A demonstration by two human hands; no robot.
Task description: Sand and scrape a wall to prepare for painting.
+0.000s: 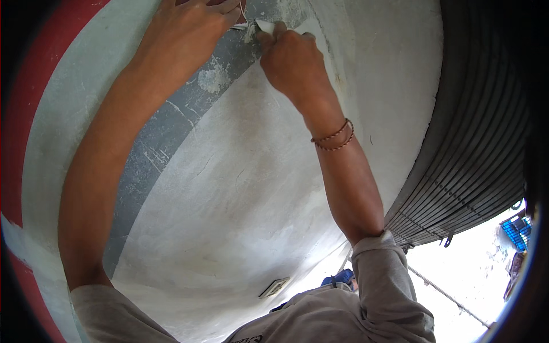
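Observation:
My left hand (195, 28) reaches to the top edge of the view, where part of it is cut off. Its fingers hold a reddish-brown flat piece (242, 17) with a pale edge, mostly hidden behind them. Close to its right, my right hand (291, 55) is curled with a pale, thin flat piece (265, 26) between thumb and fingers, against the wall. Whether that piece is a scraper or folded sheet I cannot tell. The wall (240, 171) is pale and stained; a dark grey band (171, 115) with whitish patches and scratches curves across it.
A red painted band (40, 77) runs along the left side. At right stands a dark ribbed roller shutter (467, 141). Low on the wall is a socket plate (274, 287). Beyond the shutter lies bright floor (454, 261), with a blue plastic crate (517, 231) at the far right.

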